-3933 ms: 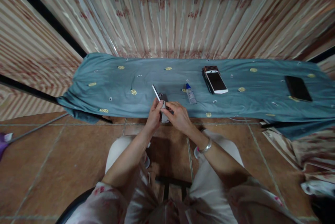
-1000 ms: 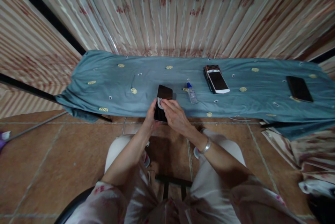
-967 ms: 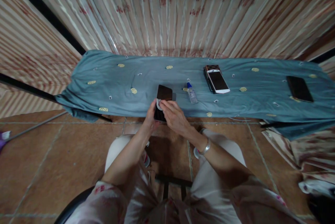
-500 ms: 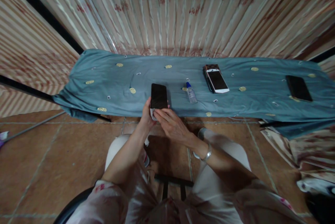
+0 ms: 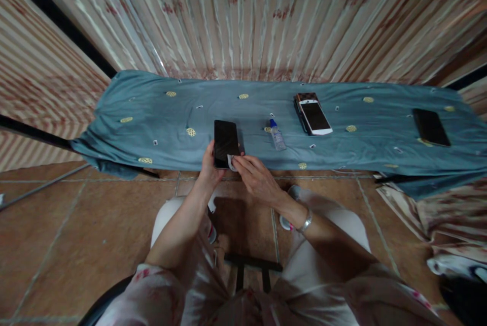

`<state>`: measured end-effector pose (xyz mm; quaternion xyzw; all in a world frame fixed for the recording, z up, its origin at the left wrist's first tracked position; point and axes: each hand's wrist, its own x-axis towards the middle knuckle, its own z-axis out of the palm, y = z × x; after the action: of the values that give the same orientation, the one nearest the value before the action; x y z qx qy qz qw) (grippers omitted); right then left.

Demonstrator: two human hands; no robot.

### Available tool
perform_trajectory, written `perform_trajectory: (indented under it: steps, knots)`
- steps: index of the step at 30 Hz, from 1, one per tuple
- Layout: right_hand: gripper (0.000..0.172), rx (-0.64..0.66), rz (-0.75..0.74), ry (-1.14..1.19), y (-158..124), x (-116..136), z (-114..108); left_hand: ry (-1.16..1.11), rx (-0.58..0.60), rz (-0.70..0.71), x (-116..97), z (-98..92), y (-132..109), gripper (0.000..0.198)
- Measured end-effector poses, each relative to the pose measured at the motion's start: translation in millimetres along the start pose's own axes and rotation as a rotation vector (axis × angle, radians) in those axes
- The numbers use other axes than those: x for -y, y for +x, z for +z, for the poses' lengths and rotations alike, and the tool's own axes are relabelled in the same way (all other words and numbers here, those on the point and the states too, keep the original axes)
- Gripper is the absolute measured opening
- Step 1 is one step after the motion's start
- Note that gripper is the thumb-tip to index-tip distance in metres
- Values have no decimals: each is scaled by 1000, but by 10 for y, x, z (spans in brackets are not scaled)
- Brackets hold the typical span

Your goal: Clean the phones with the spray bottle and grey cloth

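A pleated curtain (image 5: pixel 228 21) with reddish floral print spans the upper part of the frame. A tiled floor (image 5: pixel 106 229), brown with pale joints, occupies the lower part. Between them, a long table (image 5: pixel 160 125) crosses the middle of the frame, covered by a teal cloth with small yellow motifs. The seated person's pale trousers (image 5: pixel 342 219) fill the bottom centre, one leg on each side. The right hand (image 5: pixel 258 178) is located just below centre; its fingers are drawn together in a narrow pinch on a wipe. The left hand (image 5: pixel 210 166), left of centre, is closed around the lower portion of a dark phone, with part of the grip hidden. The dark phone (image 5: pixel 225 138) is located near the frame centre, at the table's near edge, screen facing the camera. A white phone (image 5: pixel 315 117) lies right of centre, on top of a dark item with a brown checked end. A black flat device (image 5: pixel 431 127) lies at the far right of the table. A clear bottle (image 5: pixel 278 138) with a blue cap lies between the dark phone and the white phone. A silver bracelet (image 5: pixel 306 222) encircles the right wrist. The wipe (image 5: pixel 231 162), small and whitish, touches the dark phone's lower right corner.
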<state>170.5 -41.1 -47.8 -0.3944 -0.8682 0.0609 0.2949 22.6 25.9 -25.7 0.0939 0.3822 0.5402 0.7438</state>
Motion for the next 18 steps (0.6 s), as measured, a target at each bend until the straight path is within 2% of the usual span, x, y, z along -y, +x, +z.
perform_trajectory:
  steps: [4,8,18]
  knots:
    - [50,-6,6,-6,4,1,-5,-6,4,25,13,4,-2,48]
    - [46,-21,-26,-10,26,28,18,-1,-2,-6,71,-10,-3,49]
    - [47,3,-55,30,117,141,61,49,-15,-89,193,-162,-22,37]
